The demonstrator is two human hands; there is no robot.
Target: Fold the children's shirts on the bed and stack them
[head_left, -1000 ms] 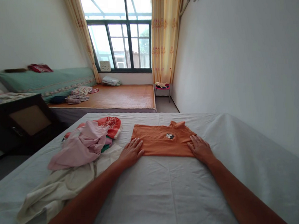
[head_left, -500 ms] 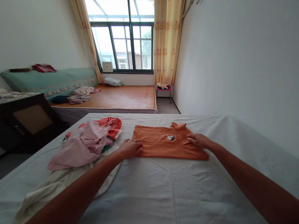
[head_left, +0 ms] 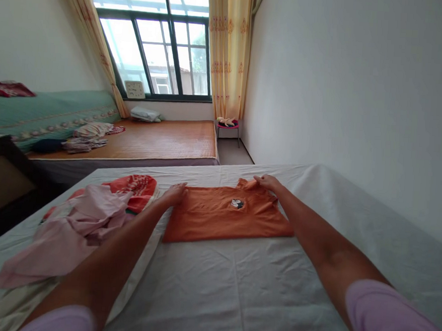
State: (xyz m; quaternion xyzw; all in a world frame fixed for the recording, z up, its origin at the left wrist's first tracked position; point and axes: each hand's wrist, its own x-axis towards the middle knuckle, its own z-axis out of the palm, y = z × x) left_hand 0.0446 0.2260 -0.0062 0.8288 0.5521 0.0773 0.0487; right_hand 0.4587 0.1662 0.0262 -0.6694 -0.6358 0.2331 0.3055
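Observation:
An orange T-shirt (head_left: 210,217) lies folded lengthwise on the white sheet, its collar at the far right and a small black-and-white penguin-like patch on the chest. At its far left corner, the hem end, my left hand (head_left: 175,193) has its fingers closed on the fabric. My right hand (head_left: 268,183) pinches the shirt's far edge beside the collar. Left of the shirt, partly behind my left forearm, is a loose heap with a pink garment (head_left: 84,216) and a red-orange garment (head_left: 138,187) with lettering.
The white-sheeted bed (head_left: 204,295) meets a white wall (head_left: 343,93) on the right. Beyond stands another bed with a brown mat (head_left: 162,138) and some clothes (head_left: 90,136). A dark cabinet (head_left: 12,171) is at the left, a small stool (head_left: 228,125) near the curtain.
Both hands have moved to the shirt's far edge, the right from its sleeve area to beside the collar, the left from its near-left side to the far corner. The camera view has turned right.

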